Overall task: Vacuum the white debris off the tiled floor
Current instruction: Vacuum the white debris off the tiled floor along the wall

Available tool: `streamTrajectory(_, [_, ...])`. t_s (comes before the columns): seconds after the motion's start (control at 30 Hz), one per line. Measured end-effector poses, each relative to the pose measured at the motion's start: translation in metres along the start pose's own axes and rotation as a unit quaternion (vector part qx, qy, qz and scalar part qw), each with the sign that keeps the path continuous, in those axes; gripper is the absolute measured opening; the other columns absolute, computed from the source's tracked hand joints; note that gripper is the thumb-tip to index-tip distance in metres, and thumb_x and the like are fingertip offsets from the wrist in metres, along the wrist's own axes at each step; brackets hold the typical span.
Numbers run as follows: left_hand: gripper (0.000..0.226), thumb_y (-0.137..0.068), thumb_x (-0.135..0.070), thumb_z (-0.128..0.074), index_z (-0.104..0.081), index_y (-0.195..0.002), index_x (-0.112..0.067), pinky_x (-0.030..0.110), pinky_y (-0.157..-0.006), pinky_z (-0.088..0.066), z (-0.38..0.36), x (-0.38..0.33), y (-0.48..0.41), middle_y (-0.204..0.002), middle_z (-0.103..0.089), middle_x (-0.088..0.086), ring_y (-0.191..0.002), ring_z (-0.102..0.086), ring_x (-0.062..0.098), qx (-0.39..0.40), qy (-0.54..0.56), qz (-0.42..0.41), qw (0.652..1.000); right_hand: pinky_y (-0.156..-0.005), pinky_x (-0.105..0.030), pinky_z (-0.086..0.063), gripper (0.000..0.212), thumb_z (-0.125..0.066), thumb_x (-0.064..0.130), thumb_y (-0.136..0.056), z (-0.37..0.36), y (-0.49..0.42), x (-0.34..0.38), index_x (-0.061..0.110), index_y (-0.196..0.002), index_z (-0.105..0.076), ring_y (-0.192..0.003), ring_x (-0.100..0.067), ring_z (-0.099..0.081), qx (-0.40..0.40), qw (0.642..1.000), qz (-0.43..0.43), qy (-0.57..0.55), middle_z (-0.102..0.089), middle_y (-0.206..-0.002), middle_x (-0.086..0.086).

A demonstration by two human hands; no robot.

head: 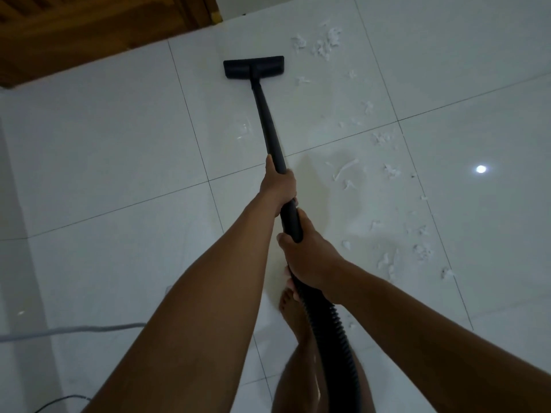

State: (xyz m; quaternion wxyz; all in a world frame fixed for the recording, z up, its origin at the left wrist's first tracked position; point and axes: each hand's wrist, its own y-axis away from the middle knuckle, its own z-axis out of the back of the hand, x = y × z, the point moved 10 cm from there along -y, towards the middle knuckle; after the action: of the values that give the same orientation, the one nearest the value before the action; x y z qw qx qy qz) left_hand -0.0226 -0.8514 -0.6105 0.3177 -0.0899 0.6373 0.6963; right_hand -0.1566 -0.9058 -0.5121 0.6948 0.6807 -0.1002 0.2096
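Note:
A black vacuum wand (267, 120) runs from my hands out to its flat black floor head (253, 67), which lies on the white tiled floor (119, 138). My left hand (278, 186) grips the wand higher up. Just below it, my right hand (310, 257) grips the thicker handle end where the ribbed black hose (337, 332) begins. White shredded debris (325, 43) lies to the right of the head. More white scraps (387, 171) trail down the right side of the floor. The head touches none of the debris.
A brown wooden door or cabinet (74, 34) fills the top left corner. A grey cable (71, 330) and a thin dark cord (59, 402) cross the floor at lower left. My bare foot (293, 311) stands under the hose. A ceiling light reflection (480, 169) shows at right.

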Motion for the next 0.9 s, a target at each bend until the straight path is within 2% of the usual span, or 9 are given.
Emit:
streamTrajectory(0.13, [0.066, -0.101, -0.024, -0.04, -0.005, -0.153, -0.047, 0.029, -0.054, -0.052, -0.005, 0.016, 0.014, -0.097, -0.056, 0.015, -0.06, -0.054, 0.019, 0.003, -0.014, -0.003, 1.0, -0.046, -0.027, -0.052, 0.058, -0.049, 0.037, -0.106, -0.006, 0.009, -0.02, 0.056, -0.152, -0.019, -0.048, -0.017, -0.059, -0.001, 1.0, 0.008, -0.018, -0.061, -0.081, -0.014])
streamTrajectory(0.27, [0.068, -0.102, -0.024, -0.041, -0.003, -0.153, -0.048, 0.03, -0.055, -0.051, -0.01, 0.046, 0.022, -0.082, -0.053, 0.009, -0.057, -0.052, 0.018, 0.009, -0.007, -0.003, 1.0, -0.044, -0.026, -0.051, 0.064, -0.056, 0.034, -0.104, -0.021, 0.016, -0.047, 0.059, -0.149, -0.019, -0.041, -0.014, -0.057, 0.023, 0.999, 0.016, -0.034, -0.06, -0.079, -0.015])
streamTrajectory(0.37, [0.069, -0.102, -0.023, -0.042, -0.002, -0.154, -0.047, 0.03, -0.055, -0.051, -0.015, 0.065, 0.032, -0.079, -0.052, 0.009, -0.058, -0.051, 0.017, 0.022, 0.008, 0.0, 1.0, -0.047, -0.03, -0.054, 0.073, -0.059, 0.021, -0.103, -0.031, 0.031, -0.063, 0.065, -0.146, -0.018, -0.047, -0.019, -0.059, 0.079, 0.993, 0.022, -0.087, -0.058, -0.077, -0.017])
streamTrajectory(0.47, [0.069, -0.102, -0.022, -0.042, -0.004, -0.154, -0.046, 0.029, -0.054, -0.052, -0.017, 0.076, 0.047, -0.078, -0.052, 0.009, -0.058, -0.051, 0.017, 0.018, 0.015, -0.004, 1.0, -0.05, -0.03, -0.055, 0.072, -0.057, 0.02, -0.104, -0.035, 0.049, -0.076, 0.067, -0.144, -0.02, -0.051, -0.02, -0.06, 0.106, 0.986, 0.033, -0.126, -0.057, -0.079, -0.018])
streamTrajectory(0.67, [0.066, -0.102, -0.023, -0.043, -0.009, -0.153, -0.045, 0.03, -0.053, -0.05, -0.03, 0.118, 0.089, -0.072, -0.052, 0.008, -0.057, -0.05, 0.016, 0.015, 0.032, 0.001, 0.999, -0.045, -0.027, -0.051, 0.061, -0.05, 0.031, -0.107, -0.044, 0.07, -0.127, 0.061, -0.149, -0.017, -0.038, -0.017, -0.055, 0.055, 0.995, 0.033, -0.073, -0.059, -0.069, -0.016])
streamTrajectory(0.9, [0.074, -0.1, -0.016, -0.045, -0.001, -0.155, -0.04, 0.032, -0.057, -0.055, -0.05, 0.189, 0.151, -0.083, -0.057, 0.011, -0.062, -0.054, 0.018, 0.026, -0.033, 0.024, 0.999, -0.041, -0.021, -0.049, 0.07, -0.048, 0.028, -0.107, -0.058, 0.107, -0.202, 0.051, -0.158, -0.007, -0.049, -0.015, -0.059, 0.014, 1.0, 0.024, 0.008, -0.068, -0.096, -0.017])
